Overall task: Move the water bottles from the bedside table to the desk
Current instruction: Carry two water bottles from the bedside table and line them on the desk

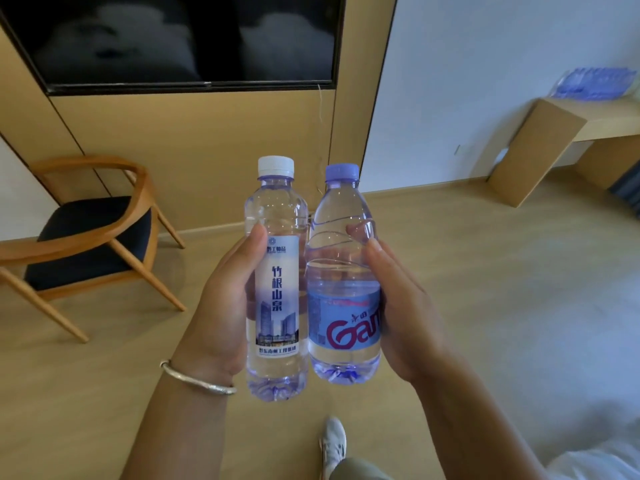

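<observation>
My left hand (221,306) grips a clear water bottle with a white cap and a white label (277,271), held upright in front of me. My right hand (401,313) grips a second clear bottle with a blue cap and a blue label (343,271), also upright. The two bottles are side by side and nearly touch at mid-height. Both are in the air above the floor. The wooden desk (588,126) stands at the far right against the white wall. The bedside table is out of view.
A pack of several blue-tinted bottles (595,83) lies on the desk top. A wooden armchair with a dark seat (93,237) stands at the left. A dark TV (173,39) hangs on the wood-panel wall. My shoe (334,441) is on the open wooden floor.
</observation>
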